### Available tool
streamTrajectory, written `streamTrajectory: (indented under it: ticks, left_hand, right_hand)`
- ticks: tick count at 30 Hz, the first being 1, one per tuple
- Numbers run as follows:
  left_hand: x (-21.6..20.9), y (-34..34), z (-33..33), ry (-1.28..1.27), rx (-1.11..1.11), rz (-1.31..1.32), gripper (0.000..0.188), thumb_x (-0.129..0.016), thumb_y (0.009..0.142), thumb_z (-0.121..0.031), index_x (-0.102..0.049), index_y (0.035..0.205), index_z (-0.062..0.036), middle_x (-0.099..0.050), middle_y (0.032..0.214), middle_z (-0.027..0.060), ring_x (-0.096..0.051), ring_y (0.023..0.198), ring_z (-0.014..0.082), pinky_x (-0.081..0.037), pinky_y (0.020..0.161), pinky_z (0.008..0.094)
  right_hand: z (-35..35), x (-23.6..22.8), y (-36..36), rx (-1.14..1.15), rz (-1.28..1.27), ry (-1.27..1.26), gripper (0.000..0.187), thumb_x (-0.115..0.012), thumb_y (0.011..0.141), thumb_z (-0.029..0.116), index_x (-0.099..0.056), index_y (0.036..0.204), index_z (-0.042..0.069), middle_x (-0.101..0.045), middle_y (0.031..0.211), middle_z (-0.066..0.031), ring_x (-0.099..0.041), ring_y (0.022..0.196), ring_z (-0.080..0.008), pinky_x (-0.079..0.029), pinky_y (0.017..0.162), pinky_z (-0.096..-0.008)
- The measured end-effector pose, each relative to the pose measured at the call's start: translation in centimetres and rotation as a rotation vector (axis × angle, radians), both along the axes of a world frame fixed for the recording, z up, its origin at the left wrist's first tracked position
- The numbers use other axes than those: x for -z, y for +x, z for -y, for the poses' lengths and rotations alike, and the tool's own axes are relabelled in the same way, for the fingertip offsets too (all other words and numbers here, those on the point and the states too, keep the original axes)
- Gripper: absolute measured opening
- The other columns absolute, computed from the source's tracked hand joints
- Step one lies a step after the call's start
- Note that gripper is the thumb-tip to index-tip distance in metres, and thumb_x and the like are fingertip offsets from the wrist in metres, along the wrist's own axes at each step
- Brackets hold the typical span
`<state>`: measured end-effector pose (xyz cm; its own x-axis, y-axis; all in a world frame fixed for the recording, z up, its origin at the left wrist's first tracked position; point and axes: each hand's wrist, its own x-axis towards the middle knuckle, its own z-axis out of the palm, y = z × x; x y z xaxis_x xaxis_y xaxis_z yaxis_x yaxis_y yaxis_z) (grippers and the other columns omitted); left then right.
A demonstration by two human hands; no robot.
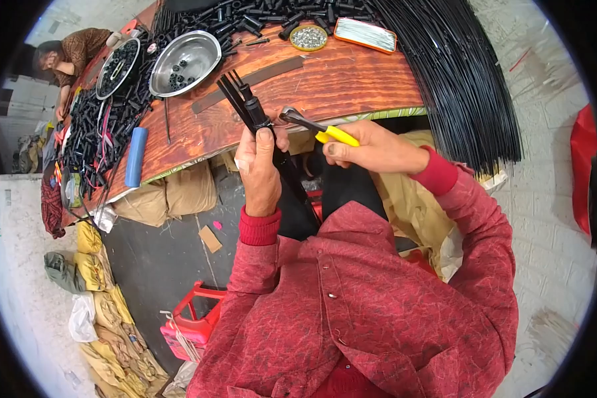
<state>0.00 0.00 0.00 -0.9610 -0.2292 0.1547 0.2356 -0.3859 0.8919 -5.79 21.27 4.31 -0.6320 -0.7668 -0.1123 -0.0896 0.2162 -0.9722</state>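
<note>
My left hand (260, 169) is closed round a folded black umbrella frame (252, 106), a bundle of thin dark rods with a thicker black collar near its upper end. The frame tilts, its top leaning toward the table and its lower part running down between my knees. In my right hand (378, 149) is a pair of pliers (312, 125) with yellow handles. The metal jaws of the pliers are beside my left fingertips, close to the collar. Whether they grip a wire there is too small to tell. A pale wrap covers part of a left finger.
The wooden table (351, 79) bears metal bowls (217, 50) with black parts, a yellow dish of small metal pieces (308, 38), a tray of pale wires (365, 34) and a flat dark bar (272, 79). Long black rods (464, 86) overhang its right end. Another person (79, 53) sits far left.
</note>
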Motion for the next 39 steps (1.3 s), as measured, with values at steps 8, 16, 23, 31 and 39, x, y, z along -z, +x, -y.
streamTrajectory:
  ticks: [8,16,23,31,39]
  left_hand:
    - [-0.9,0.0,-0.2,0.056,0.105,-0.009,0.037,-0.056,0.100,-0.027,-0.052,0.122,0.0025,-0.057,0.094,0.0054,-0.049,0.080,0.0110,-0.041,0.072,0.0265]
    - [-1.1,0.4,-0.4,0.066,0.087,-0.005,0.036,-0.059,0.099,-0.025,-0.055,0.122,0.0025,-0.057,0.089,0.0013,-0.051,0.078,0.0100,-0.042,0.073,0.0247]
    - [-0.9,0.5,-0.4,0.070,0.090,-0.006,0.037,-0.060,0.098,-0.026,-0.056,0.121,0.0022,-0.058,0.090,0.0018,-0.051,0.078,0.0103,-0.042,0.073,0.0250]
    - [-0.7,0.5,-0.3,0.100,0.084,0.005,0.037,-0.062,0.097,-0.026,-0.056,0.121,0.0016,-0.057,0.090,0.0015,-0.051,0.078,0.0103,-0.043,0.073,0.0249]
    - [-0.2,0.3,-0.6,0.106,0.034,-0.006,0.036,-0.060,0.098,-0.025,-0.056,0.122,0.0013,-0.059,0.093,0.0018,-0.052,0.078,0.0093,-0.043,0.072,0.0245]
  right_hand:
    - [-0.9,-3.5,-1.1,-0.228,0.336,0.079,0.040,-0.057,0.098,0.041,-0.062,0.099,0.001,-0.068,0.097,-0.0077,-0.060,0.080,-0.0103,-0.050,0.076,-0.0267]
    - [-1.0,-4.1,-1.1,-0.252,0.383,0.070,0.045,-0.056,0.097,0.045,-0.062,0.103,0.002,-0.069,0.102,-0.0103,-0.063,0.086,-0.0127,-0.051,0.078,-0.0275]
    - [-1.0,-4.1,-1.1,-0.255,0.383,0.082,0.049,-0.056,0.096,0.049,-0.064,0.105,0.002,-0.069,0.101,-0.0087,-0.063,0.085,-0.0130,-0.051,0.079,-0.0281]
    - [-0.9,-2.6,-1.0,-0.267,0.273,0.059,0.043,-0.058,0.096,0.046,-0.062,0.095,0.003,-0.065,0.091,-0.0044,-0.057,0.079,-0.0095,-0.048,0.074,-0.0266]
    - [0.4,0.2,1.3,-0.013,-0.043,-0.015,0.031,-0.059,0.098,0.029,-0.062,0.090,0.000,-0.058,0.072,-0.0007,-0.051,0.066,-0.0096,-0.046,0.063,-0.0271]
